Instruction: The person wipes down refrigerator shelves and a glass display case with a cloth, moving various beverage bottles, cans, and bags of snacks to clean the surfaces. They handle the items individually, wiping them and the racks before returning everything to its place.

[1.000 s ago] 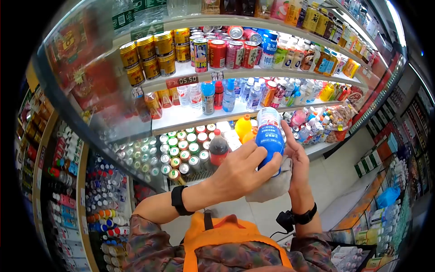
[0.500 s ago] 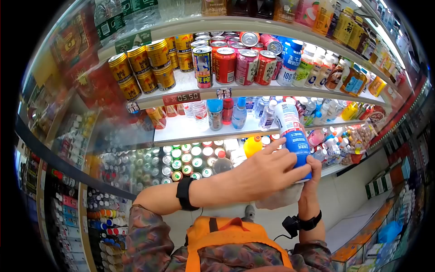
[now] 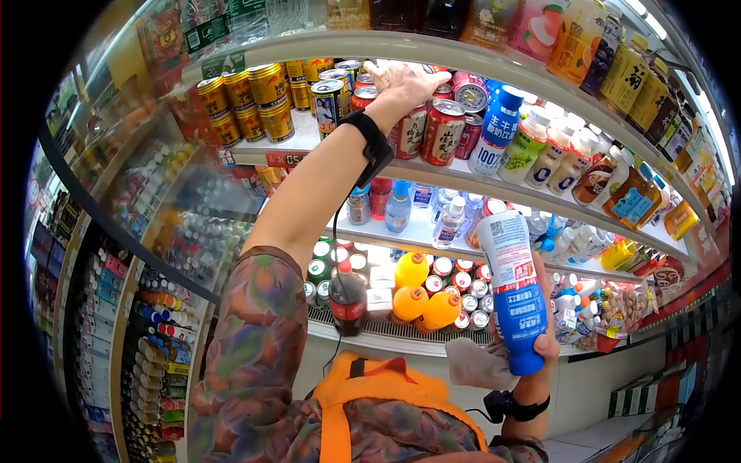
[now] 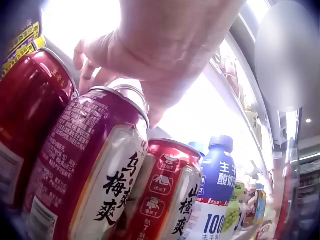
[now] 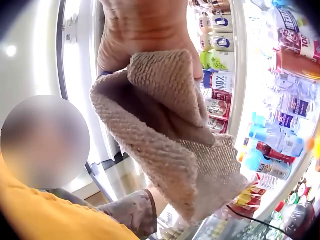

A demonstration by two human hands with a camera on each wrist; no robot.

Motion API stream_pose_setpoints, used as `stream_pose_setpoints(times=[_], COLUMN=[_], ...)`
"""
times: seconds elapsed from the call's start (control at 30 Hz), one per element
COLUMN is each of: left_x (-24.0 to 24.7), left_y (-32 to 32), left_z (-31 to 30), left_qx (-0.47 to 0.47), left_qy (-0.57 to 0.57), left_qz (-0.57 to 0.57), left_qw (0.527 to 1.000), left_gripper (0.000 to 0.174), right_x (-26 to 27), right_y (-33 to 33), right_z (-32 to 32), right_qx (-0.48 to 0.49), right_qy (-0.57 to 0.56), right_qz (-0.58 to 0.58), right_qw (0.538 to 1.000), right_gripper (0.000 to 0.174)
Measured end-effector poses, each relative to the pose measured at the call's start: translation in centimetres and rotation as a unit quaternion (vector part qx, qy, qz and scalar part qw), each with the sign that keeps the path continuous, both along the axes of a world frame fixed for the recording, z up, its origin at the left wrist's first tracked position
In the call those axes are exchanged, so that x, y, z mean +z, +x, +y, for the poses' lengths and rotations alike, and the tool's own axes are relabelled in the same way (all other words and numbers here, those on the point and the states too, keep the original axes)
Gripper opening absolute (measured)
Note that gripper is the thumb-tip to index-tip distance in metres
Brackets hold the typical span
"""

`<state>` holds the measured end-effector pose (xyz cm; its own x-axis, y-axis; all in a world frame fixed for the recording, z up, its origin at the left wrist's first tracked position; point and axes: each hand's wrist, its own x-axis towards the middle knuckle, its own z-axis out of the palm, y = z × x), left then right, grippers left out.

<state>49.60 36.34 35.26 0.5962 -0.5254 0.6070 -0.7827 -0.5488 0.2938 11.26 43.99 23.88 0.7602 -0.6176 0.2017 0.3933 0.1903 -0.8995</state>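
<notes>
Right of centre in the head view, a blue-and-white bottle (image 3: 513, 285) is gripped in the right hand (image 3: 547, 345), the thumb bent over its blue lower end and the fingers behind it; a grey cloth (image 3: 480, 363) droops at the bottle's left. Up at top centre, the left hand (image 3: 405, 83) reaches over the cans, fingers spread; whether it has hold of anything cannot be told, since the purple can (image 4: 82, 165) and the red can (image 4: 162, 192) hide what the fingers meet in the left wrist view. Trouble seems likeliest there: the wrist brushing the packed row could topple a front can, and the tipped can (image 3: 471, 94) just right of the hand looks apt to roll. The bottle, held one-handed with the cloth alongside, might slip if the thumb eased. As for writing, the purple can reads 乌梅爽 and the red one 山楂爽; a similar blue-topped bottle (image 4: 215, 172) farther right shows 酸奶 and 100; a yellow bottle (image 3: 629, 75) at upper right carries 菊. The held bottle bears a QR code near its white upper end, its small print too fine to read.
</notes>
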Motion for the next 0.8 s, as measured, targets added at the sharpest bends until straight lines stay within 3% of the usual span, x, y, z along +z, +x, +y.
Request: stream_pose_setpoints(times=[0.13,0.17,0.3,0.33,0.37,0.53,0.6,0.67,0.73,0.8], left_x=[-0.3,0.0,-1.5,-1.0,-0.2,-1.4,-2.8,-3.8,-5.1,-6.3], left_y=[1.5,2.0,2.0,1.2,0.9,-1.0,-1.5,-3.0,-5.0,-6.3], left_z=[-1.0,-0.6,1.8,2.9,4.8,9.4,11.6,14.6,17.2,20.9], left_qx=[-0.002,-0.024,-0.04,-0.041,-0.083,-0.119,-0.152,-0.228,-0.319,-0.311], left_qy=[-0.045,-0.005,-0.245,-0.253,-0.127,-0.246,-0.297,-0.363,-0.458,-0.52], left_qz=[0.024,0.094,0.084,0.088,0.157,0.245,0.276,0.307,0.39,0.542], left_qw=[0.999,0.995,0.965,0.963,0.976,0.93,0.901,0.85,0.733,0.583], left_gripper=[0.061,0.061,0.063,0.06,0.055,0.056,0.058,0.058,0.052,0.05], right_x=[0.0,-0.1,0.3,0.4,0.8,3.6,3.8,3.6,3.5,2.7], right_y=[-0.5,-0.4,1.2,1.8,2.5,5.7,6.9,7.5,7.8,8.1], right_z=[-1.6,-1.9,-3.9,-4.6,-5.3,-6.6,-6.1,-6.1,-5.7,-5.7], right_qx=[0.038,0.037,0.041,0.045,0.045,0.029,0.008,0.018,0.032,0.075], right_qy=[-0.017,-0.021,-0.048,-0.054,-0.068,-0.066,-0.058,-0.051,-0.038,-0.016], right_qz=[0.031,0.026,0.01,0.005,0.004,0.051,0.014,0.006,0.014,0.019], right_qw=[0.999,0.999,0.998,0.998,0.997,0.996,0.998,0.999,0.999,0.997], right_gripper=[0.12,0.119,0.119,0.12,0.119,0.115,0.115,0.115,0.118,0.119])
